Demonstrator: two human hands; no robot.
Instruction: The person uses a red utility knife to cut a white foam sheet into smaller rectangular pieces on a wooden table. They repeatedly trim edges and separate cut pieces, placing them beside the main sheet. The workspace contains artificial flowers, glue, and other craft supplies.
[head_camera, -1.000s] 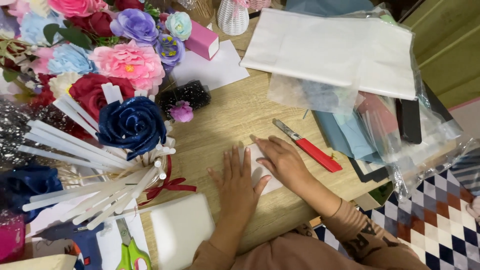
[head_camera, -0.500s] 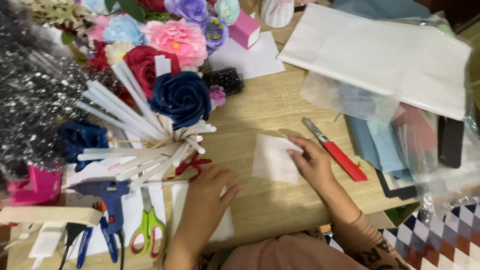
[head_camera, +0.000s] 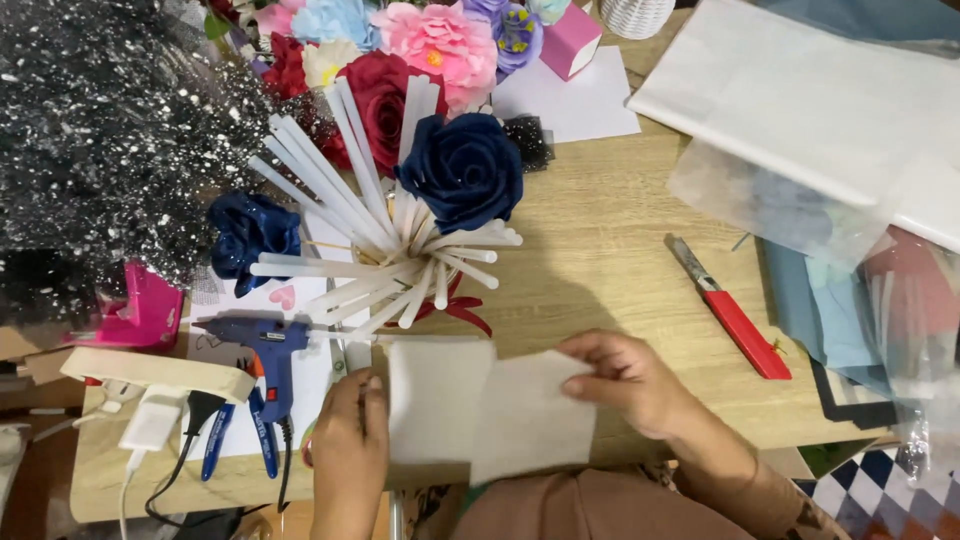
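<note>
Wooden table (head_camera: 600, 270) below me: my right hand (head_camera: 625, 380) pinches one white paper sheet (head_camera: 530, 415), my left hand (head_camera: 350, 440) pinches another white sheet (head_camera: 435, 395) beside a blue glue gun (head_camera: 262, 345)

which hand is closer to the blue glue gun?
Left. The left hand sits just right of the glue gun; the right hand is far across the white sheets both hold.
</note>
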